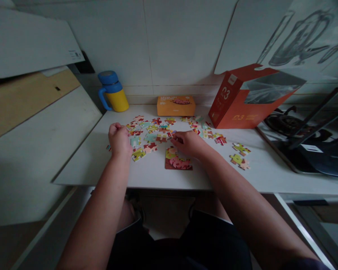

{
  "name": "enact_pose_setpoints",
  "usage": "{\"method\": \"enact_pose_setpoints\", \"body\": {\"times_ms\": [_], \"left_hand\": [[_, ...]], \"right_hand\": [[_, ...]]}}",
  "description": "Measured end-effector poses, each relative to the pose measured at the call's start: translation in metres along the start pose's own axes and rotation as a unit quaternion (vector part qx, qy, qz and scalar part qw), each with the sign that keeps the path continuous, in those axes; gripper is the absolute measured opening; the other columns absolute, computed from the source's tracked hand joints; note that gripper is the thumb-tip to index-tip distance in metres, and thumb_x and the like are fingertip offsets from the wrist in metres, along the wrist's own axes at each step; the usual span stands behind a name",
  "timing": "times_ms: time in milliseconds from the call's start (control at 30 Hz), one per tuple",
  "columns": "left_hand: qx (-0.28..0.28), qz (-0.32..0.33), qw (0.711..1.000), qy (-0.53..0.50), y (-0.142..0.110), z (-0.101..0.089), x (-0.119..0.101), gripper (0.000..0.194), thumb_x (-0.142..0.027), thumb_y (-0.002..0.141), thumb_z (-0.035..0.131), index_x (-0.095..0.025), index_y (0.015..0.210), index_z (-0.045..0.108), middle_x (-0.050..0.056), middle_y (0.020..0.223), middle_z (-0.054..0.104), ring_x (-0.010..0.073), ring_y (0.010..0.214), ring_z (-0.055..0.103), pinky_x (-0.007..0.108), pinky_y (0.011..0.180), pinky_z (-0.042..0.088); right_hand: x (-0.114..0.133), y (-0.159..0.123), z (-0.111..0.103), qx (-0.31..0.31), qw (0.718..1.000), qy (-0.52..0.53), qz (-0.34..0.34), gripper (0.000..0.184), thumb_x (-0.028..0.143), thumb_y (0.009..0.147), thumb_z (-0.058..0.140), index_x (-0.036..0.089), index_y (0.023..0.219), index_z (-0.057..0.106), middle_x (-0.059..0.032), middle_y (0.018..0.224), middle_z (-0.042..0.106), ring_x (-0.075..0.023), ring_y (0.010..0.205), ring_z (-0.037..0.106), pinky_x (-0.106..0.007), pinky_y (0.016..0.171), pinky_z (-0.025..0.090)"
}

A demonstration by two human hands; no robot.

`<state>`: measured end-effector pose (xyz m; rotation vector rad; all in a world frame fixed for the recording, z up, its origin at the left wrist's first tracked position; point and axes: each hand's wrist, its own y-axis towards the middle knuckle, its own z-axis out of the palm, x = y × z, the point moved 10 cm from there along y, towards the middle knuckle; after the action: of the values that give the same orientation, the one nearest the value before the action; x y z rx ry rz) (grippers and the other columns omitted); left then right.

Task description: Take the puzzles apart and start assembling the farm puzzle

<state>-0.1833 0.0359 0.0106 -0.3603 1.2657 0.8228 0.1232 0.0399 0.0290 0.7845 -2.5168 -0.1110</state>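
Many jigsaw puzzle pieces (151, 147) lie spread over the white tabletop. Fingers curled in, my left hand (119, 138) rests at the left edge of the spread; whatever it may hold is hidden. My right hand (187, 142) is closed in a pinch at a small puzzle piece (171, 134) among the middle pieces. Just below that hand is a joined corner of the puzzle (178, 162), showing a pink shape on brown; my right hand covers part of its top edge. Two small groups of puzzle pieces (239, 160) lie apart on the right.
An orange puzzle box (176, 107) stands against the wall. To its left is a yellow and blue mug-like bottle (116, 98). A tall open orange-red carton (242, 108) stands at the back right, beside a black gas stove (307, 146). White boards (30, 41) lean in from the left.
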Motion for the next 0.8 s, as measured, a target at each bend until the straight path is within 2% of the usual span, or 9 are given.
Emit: {"method": "enact_pose_setpoints", "body": {"times_ms": [467,800], "left_hand": [[0.007,0.006,1.000,0.010,0.0011,0.0011,0.0007,0.030,-0.022,0.070,0.068,-0.025,0.080,0.040,-0.007,0.064,0.040,0.0111,0.056,0.040,0.025,0.053,0.033],[-0.004,0.010,1.000,0.010,-0.0037,0.0017,-0.0045,0.022,-0.015,0.061,0.062,-0.023,0.074,0.047,-0.006,0.061,0.041,0.0107,0.055,0.039,0.024,0.051,0.031]], "right_hand": [[-0.0010,-0.0002,0.0008,0.005,1.000,-0.005,0.008,0.023,0.036,0.100,0.058,0.020,0.088,0.070,-0.0043,0.077,0.071,-0.0146,0.062,0.050,-0.028,0.061,0.028],[0.0068,-0.0013,0.0042,0.026,0.999,0.007,-0.020,0.023,0.035,0.100,0.058,0.020,0.086,0.068,-0.0029,0.075,0.069,-0.0139,0.062,0.049,-0.028,0.061,0.026]]}}
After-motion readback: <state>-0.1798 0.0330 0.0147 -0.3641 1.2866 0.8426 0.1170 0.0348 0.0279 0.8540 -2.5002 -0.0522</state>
